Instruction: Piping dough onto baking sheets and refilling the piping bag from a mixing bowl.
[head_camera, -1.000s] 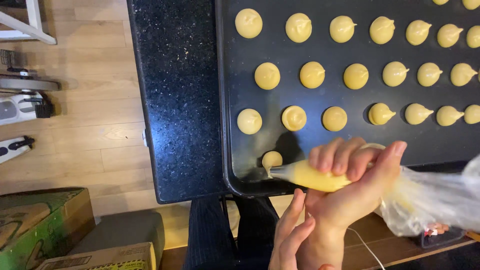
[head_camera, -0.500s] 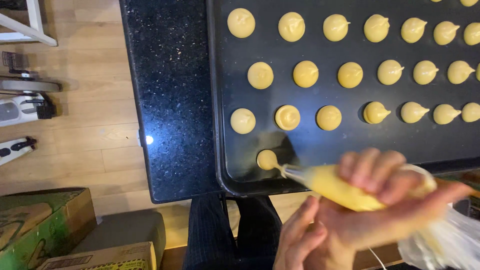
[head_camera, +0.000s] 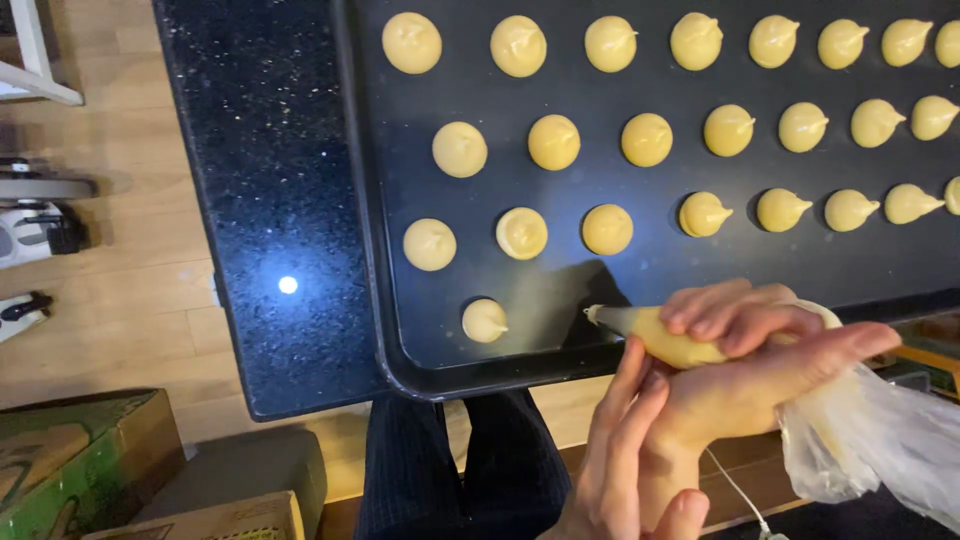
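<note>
Spreading across most of the view, a black speckled counter (head_camera: 265, 170) stands over a wooden floor (head_camera: 110, 300), and on it lies a large dark baking tray (head_camera: 400, 320) whose near edge reaches the counter's near edge. Rows of pale yellow batter mounds (head_camera: 555, 141) sit on the tray in four lines, well apart from each other; the nearest line has a single mound (head_camera: 484, 320) close to the tray's near left corner. Below the counter, green and brown cardboard boxes (head_camera: 80, 460) rest on the floor, with dark trousered legs (head_camera: 460, 470) showing just under the tray's edge.

A clear piping bag (head_camera: 700, 340) filled with yellow batter lies tilted over the near part of the tray, its tip (head_camera: 594, 314) pointing left and just above the bare tray surface, to the right of the single mound. The right hand (head_camera: 760, 360) is clamped around the bag's filled middle, fingers curled over the top, with the loose empty plastic trailing off to the right. The left hand (head_camera: 625, 450) sits below it, fingers straight and together, their tips touching the underside of the bag near the nozzle
</note>
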